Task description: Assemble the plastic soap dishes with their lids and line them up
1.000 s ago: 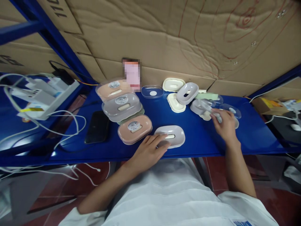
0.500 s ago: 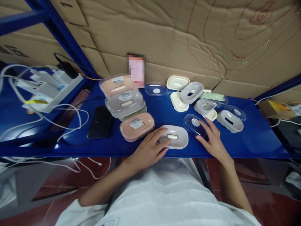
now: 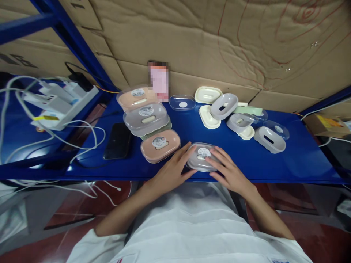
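Brown cardboard panel (image 3: 164, 29): dark "1" (image 3: 78, 5), upper left. Round white stickers (image 3: 204, 152) on clear oval plastic lids (image 3: 197, 165): print too small.

clr lid (image 3: 204, 152) | now on gry dish (image 3: 202, 169) | R grip (image 3: 231, 173) moved in

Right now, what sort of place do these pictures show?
Probably a workshop workstation: a glossy blue table, a brown cardboard wall behind it, and a long white power strip at the left.
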`<state>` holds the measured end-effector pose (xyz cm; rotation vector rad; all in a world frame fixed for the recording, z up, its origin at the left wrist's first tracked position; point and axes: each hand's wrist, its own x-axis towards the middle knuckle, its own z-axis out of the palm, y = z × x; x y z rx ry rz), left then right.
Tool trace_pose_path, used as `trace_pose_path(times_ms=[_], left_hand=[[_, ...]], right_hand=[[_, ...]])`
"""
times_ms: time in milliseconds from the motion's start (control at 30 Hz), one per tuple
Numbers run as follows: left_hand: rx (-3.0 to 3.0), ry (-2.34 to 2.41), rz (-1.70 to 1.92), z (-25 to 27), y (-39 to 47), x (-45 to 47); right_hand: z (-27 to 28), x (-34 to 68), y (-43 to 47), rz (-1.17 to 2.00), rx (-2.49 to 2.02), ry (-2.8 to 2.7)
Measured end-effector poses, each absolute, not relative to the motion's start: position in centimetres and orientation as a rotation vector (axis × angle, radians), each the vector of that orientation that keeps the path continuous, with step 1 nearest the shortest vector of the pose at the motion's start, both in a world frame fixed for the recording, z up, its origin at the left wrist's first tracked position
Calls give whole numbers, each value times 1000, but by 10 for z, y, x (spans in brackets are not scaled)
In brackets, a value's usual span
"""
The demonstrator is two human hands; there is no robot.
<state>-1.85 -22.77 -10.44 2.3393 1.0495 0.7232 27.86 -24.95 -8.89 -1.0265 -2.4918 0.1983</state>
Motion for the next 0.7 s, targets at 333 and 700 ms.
trace_pose_path(times_ms=[333,700], left_hand=[[2324,1066,750,-108,-226,-19],[2268,1068,735,-106,-224,-17]], right_hand=[[-95,277,-250,48,-964,-2513],[-84,284,-238,49,-913,-2594]])
